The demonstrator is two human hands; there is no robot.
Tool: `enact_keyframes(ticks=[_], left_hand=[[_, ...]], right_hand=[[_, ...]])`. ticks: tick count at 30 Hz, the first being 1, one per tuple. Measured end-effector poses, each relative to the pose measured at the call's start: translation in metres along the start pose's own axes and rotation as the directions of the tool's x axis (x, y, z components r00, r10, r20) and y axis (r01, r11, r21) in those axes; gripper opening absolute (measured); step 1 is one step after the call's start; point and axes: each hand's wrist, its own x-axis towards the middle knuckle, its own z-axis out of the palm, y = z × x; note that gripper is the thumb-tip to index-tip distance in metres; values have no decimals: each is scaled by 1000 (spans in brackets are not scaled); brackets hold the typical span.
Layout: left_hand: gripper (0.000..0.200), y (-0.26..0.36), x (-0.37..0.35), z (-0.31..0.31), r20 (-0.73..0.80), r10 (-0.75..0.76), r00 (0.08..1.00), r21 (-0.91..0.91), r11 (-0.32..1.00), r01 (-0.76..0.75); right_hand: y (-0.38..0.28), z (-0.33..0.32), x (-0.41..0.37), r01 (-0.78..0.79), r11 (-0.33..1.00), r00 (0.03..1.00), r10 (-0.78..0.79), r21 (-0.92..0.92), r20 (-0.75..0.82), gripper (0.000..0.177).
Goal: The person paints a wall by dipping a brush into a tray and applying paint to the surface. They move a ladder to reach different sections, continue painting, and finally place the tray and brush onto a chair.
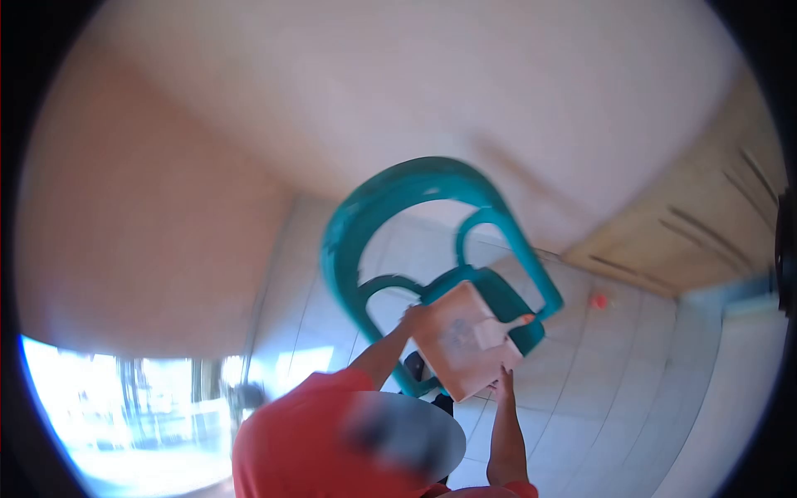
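A shallow peach-coloured paint tray is held in front of me, tilted, overlapping the seat of a green plastic chair. My left hand grips the tray's left edge, fingers closed around it. At the lower right edge, my right hand holds the same tray from beside and below, its fingers partly hidden. Across the tray's right side lies a wide, whitish paintbrush, its handle reaching over the rim to an orange tip. Pale smears mark the tray's inside.
Behind the chair rises a plain pale wall, with a tan wall at the left. Light tiles cover the floor. A small red object lies there at the right, near wooden panels. Bright window light enters lower left.
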Motion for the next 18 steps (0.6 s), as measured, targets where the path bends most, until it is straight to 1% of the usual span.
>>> enact_keyframes(ticks=[1, 2, 3, 4, 5, 6, 7, 8, 9, 10, 11, 12, 13, 15, 16, 18], left_hand=[[49, 10, -6, -22, 227, 6, 974, -84, 996, 13], [53, 27, -22, -36, 190, -62, 980, -132, 987, 88], [53, 59, -68, -64, 178, -101, 979, -158, 979, 130], [58, 77, -106, -128, 129, -237, 963, -485, 832, 270], [58, 82, -111, -127, 122, -237, 964, -495, 827, 266], [57, 78, -109, -109, 36, -170, 985, -576, 802, 160], [57, 78, -116, -103, -67, -145, 987, -621, 781, 73], [53, 80, -143, -117, -176, -15, 984, -722, 682, -118], [50, 83, -174, -128, -298, 103, 949, -780, 548, -304], [43, 90, -222, -157, -327, 119, 938, -804, 486, -342], [37, 93, -273, -184, -355, 138, 925, -824, 421, -379], [36, 91, -311, -193, -372, 148, 916, -814, 422, -399], [35, 83, -342, -196, -400, 156, 903, -799, 424, -427], [34, 61, -396, -182, -443, 163, 881, -733, 500, -461], [34, 54, -416, -175, -466, 166, 869, -723, 495, -482], [31, 34, -456, -159, -325, 67, 943, -831, 456, -319]], right_hand=[[1, -3, 4, -21, 999, 999, 23, 47, -26, 67], [-2, -9, 4, -42, 998, 997, 39, 47, 60, 73], [-5, -5, 0, -48, 999, 995, 48, 2, 88, 73], [-11, -4, -4, -65, 998, 996, 65, 8, 59, 76], [-14, -6, -9, -79, 997, 997, 78, 28, 23, 79], [-3, -10, 8, -61, 998, 998, 61, 1, -20, 83], [-3, -16, 17, -49, 999, 999, 49, -14, -12, 83], [-3, -19, 21, -59, 997, 998, 60, -50, 4, 83], [1, -18, 24, -70, 994, 997, 72, -79, 14, 83], [-3, -13, 15, -60, 995, 998, 61, -77, 20, 83], [-7, -8, -3, -50, 985, 996, 37, -163, -80, 82], [-12, -7, -17, -46, 968, 984, 1, -246, -177, 82], [-12, -9, -24, -21, 970, 986, -20, -242, -168, 82], [-6, -22, -28, -101, 904, 958, -24, -415, -287, 75], [-16, -22, -42, -75, 906, 960, -48, -417, -277, 75], [-23, -29, -89, 110, 976, 933, -166, -187, -318, 55]])
